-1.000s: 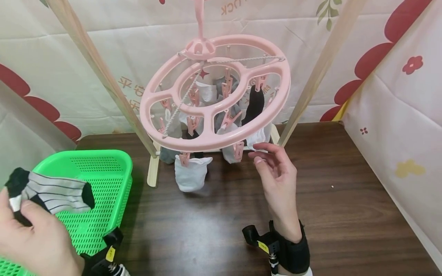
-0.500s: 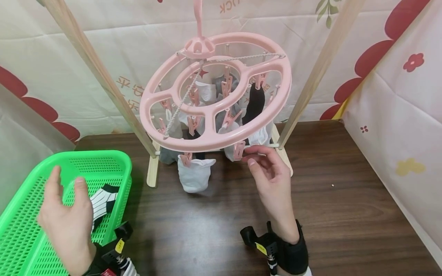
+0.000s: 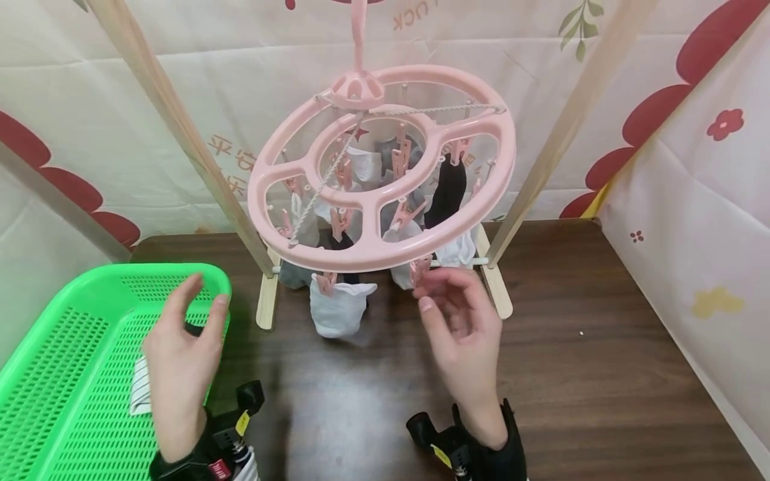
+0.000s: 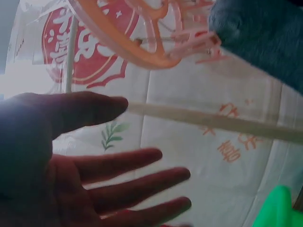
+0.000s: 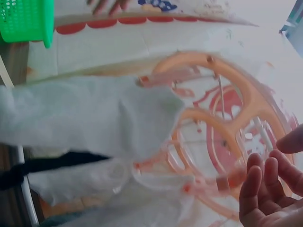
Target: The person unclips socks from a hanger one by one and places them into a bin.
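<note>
My left hand hovers over the green basket, holding nothing, thumb and fingers spread apart. Partly hidden behind it, a white sock with dark stripes lies in the basket. Above the table hangs a pink round drying hanger with clothespins and several socks. My right hand is just under its front right rim, fingers loosely bent, thumb apart from them. Its fingertips are beside a pink clothespin that has a light sock; whether they touch is unclear. A white sock hangs from the front clothespin.
Wooden poles flank the hanger, their feet standing on the dark wooden table. A black sock hangs at the hanger's right. Patterned cloth lines the back and sides.
My left hand let the striped sock go into the basket, then moved right with fingers spread. My right hand shifted slightly left toward the front right clothespin.
</note>
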A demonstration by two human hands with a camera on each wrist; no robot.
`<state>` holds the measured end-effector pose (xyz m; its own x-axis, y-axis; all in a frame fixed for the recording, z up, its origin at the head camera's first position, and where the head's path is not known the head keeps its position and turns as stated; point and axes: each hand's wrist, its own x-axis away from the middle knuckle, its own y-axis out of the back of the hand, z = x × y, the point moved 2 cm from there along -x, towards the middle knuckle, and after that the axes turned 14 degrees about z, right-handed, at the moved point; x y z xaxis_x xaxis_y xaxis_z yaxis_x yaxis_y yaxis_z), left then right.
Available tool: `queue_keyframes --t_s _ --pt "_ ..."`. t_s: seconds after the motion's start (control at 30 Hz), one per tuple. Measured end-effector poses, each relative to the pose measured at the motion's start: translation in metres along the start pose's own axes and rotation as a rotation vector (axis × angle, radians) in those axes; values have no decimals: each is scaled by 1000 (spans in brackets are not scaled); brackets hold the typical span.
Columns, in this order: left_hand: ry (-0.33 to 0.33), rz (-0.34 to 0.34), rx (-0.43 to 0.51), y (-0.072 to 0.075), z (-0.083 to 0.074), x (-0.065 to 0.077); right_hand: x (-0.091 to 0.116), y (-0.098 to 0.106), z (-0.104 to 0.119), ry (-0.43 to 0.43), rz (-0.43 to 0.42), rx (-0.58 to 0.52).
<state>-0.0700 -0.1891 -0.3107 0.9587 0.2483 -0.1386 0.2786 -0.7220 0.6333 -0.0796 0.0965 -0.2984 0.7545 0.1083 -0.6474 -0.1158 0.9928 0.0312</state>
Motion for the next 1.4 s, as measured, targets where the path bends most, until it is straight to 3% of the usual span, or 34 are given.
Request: queue_keyframes --t_s 0.1,0.2,0.33,0.43,0.5,0.6,0.8,1.0,1.4 --pt "-163 36 -16 -12 -7 -4 1 -13 0 21 56 18" --pt "-318 99 1 -27 -13 -9 2 -26 -3 -9 109 69" --pt "-462 222 6 -50 -19 -15 3 -36 -9 -84 173 175" --pt "-523 333 26 -65 -23 -17 1 -39 -13 -109 208 230" --pt "-545 386 50 -73 -25 -18 -2 -41 -16 -112 224 225" --pt "-557 409 81 -81 -27 -18 -7 -44 -19 -120 236 189" --pt "-576 377 97 -90 -28 -17 -13 -51 -27 -172 262 123" --pt "-609 384 97 -90 -32 -17 -15 -53 -31 -170 264 112" --pt "-627 363 54 -93 -37 -18 -16 -50 -35 -180 208 26"
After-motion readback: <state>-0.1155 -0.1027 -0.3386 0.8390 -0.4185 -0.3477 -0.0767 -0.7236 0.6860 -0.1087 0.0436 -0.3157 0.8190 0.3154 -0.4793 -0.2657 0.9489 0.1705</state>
